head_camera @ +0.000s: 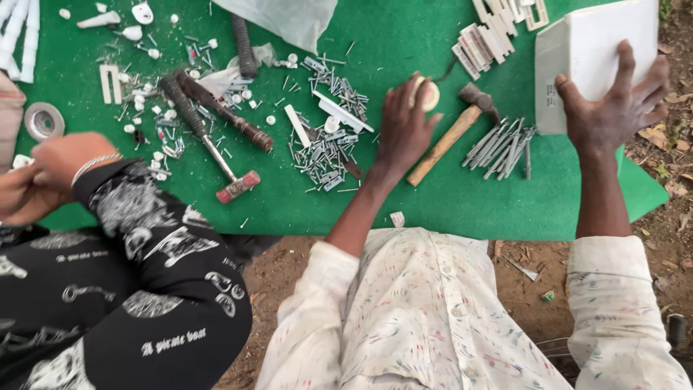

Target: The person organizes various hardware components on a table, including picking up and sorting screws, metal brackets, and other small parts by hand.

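Note:
My left hand (404, 126) rests on the green mat (375, 195) with its fingers curled around a small round cream roll (429, 94). A wooden-handled hammer (451, 133) lies just to the right of this hand. My right hand (613, 108) grips a white rectangular box (588, 54), held tilted above the mat's right edge. A pile of long grey nails (498, 148) lies between the two hands.
Small nails and clips (328, 148) lie scattered mid-mat beside a red-tipped tool (224, 162) and dark screwdrivers (231, 119). White plastic pieces (487, 36) sit at the back. A person in a black printed sleeve (144, 238) sits at left, hands together. Bare soil (671, 166) borders the right.

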